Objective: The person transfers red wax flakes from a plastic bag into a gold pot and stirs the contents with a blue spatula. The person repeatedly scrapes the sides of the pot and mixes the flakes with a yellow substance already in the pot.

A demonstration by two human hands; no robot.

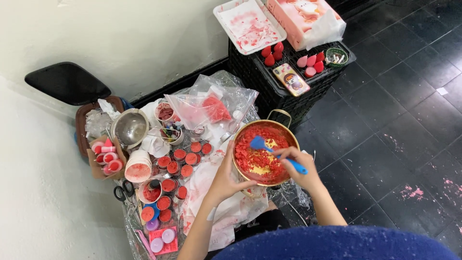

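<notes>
Two hands are engaged: a round brass pan (288, 132) of crumbly red chunks is gripped by the left hand (225, 179), a blue silicone brush (276, 155) clasped in the right hand (299, 168).

Two bare forearms are seen rising from the lower middle of the frame, with no sleeves covering them. No rings, watch or gloves can be made out on the left hand (225, 179) or the right hand (299, 168). A small pale patch is seen on the left forearm near the wrist. A blue fuzzy garment (337, 243), flecked with pale specks, is seen along the bottom edge.
</notes>
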